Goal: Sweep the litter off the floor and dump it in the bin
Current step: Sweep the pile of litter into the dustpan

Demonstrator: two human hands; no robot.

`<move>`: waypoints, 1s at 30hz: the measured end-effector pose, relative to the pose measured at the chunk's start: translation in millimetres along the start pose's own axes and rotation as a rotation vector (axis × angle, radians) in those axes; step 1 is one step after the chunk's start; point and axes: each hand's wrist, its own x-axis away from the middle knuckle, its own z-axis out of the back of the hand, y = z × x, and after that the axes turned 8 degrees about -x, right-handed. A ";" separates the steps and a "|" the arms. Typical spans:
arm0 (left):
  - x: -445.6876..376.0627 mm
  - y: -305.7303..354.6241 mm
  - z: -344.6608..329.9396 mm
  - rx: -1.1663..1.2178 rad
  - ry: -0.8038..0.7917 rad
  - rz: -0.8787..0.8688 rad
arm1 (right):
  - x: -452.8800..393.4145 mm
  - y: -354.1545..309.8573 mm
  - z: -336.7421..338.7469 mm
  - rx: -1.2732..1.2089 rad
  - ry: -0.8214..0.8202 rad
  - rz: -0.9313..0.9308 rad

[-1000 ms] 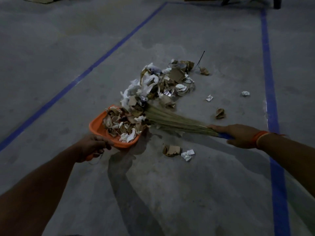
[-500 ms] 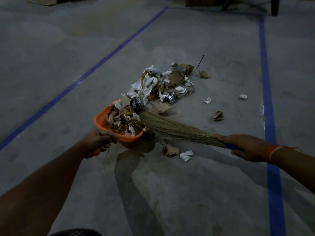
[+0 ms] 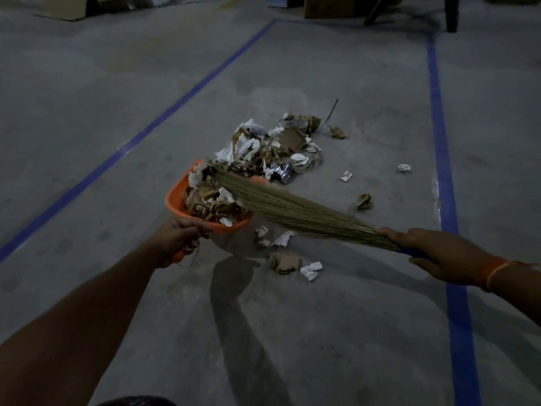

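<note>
Dim grey concrete floor [image 3: 87,112], two blue tape lines [image 3: 187,95] running from the bottom edges up toward the top of the frame; cardboard boxes [image 3: 63,7] along the top edge, dark furniture leg at upper right. Head view only. Left hand [image 3: 175,238], left of centre, fingers curled round the handle of an orange dustpan [image 3: 175,197]; the pan is heaped with torn paper and brown cardboard scraps. Right hand [image 3: 439,256], right of centre, fingers wrapped round the blue handle of a grass broom [image 3: 292,209]; an orange band sits on that wrist. The broom bristles fan out leftward, tips lying across the load in the pan. Main litter pile [image 3: 275,148] sits on the floor at frame centre, just above and to the right of the pan, touching its far lip. Loose pieces [image 3: 311,269] lie below the broom at centre; a few more are scattered at centre right, between the pile and the right-hand tape line. No bin in view.
</note>
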 end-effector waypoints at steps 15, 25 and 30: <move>-8.3 13.0 -15.7 -0.011 0.015 -0.015 | 15.6 13.8 24.8 -0.071 0.099 -0.055; 0.2 4.8 -10.2 -0.017 0.019 0.006 | 18.8 8.5 35.1 -0.146 0.125 -0.136; -2.4 15.3 -16.1 -0.023 0.003 -0.024 | 0.9 -3.4 34.8 -0.171 0.067 -0.176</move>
